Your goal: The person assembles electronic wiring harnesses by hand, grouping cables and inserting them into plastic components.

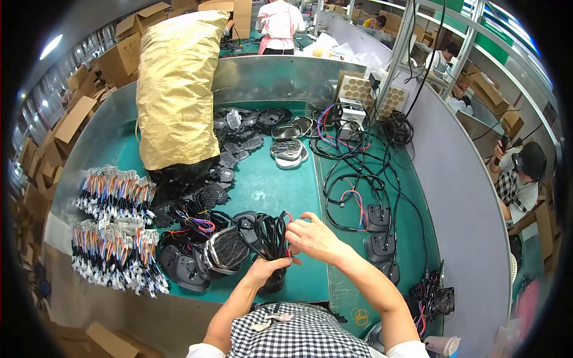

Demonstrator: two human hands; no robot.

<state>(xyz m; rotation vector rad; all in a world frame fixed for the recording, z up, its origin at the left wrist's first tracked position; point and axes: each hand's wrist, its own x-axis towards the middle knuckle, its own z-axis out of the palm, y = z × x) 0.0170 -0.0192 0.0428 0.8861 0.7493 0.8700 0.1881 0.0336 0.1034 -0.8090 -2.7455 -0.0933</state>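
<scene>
A coiled bundle of black cable (272, 235) stands upright near the front edge of the green table. My left hand (267, 270) is closed around its lower part, thumb pointing right. My right hand (312, 240) touches the bundle's right side with its fingers bent in a pinch; what lies between the fingertips is hidden. Bits of red wire (289, 216) show beside those fingers. Left of the bundle lie a black part with a clear-wrapped oval face (227, 249) and several black plastic housings (182, 268) with cables.
Stacks of multicoloured wire harnesses (116, 253) lie at the left edge. A large yellow sack (179, 89) stands behind black moulded parts (233, 155). Oval mirror-like pieces (288, 150) lie mid-table. Loose cables (352, 173) sprawl along the right partition (439, 167); rubber bands (359, 316) lie near me.
</scene>
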